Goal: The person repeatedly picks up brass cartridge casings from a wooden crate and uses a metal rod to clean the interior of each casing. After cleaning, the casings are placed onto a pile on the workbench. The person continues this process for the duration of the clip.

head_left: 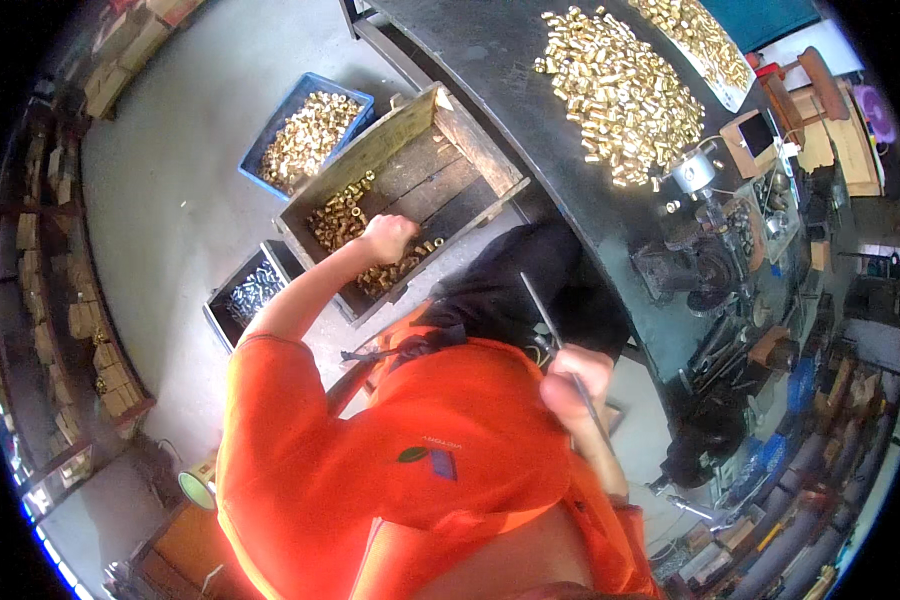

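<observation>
My left hand (390, 238) is over a wooden crate (492, 178) that leans at a slant beside the bench. Its fingers are curled closed, and anything inside them is hidden. Below and around that hand lie brass fittings (338, 222), gathered in the crate's near and left part. In front of my body, my right hand (578, 385) grips a thin grey metal rod (542, 305), which sticks out of the fist at both ends and points up and away. No fitting can be made out on the rod.
Left of the crate stand a blue bin of brass fittings (310, 140) and a dark bin of silvery parts (255, 290). On the dark bench (510, 70) at the right are a heap of brass fittings (620, 95) and a small machine (690, 270). Shelves with boxes (60, 290) line the left.
</observation>
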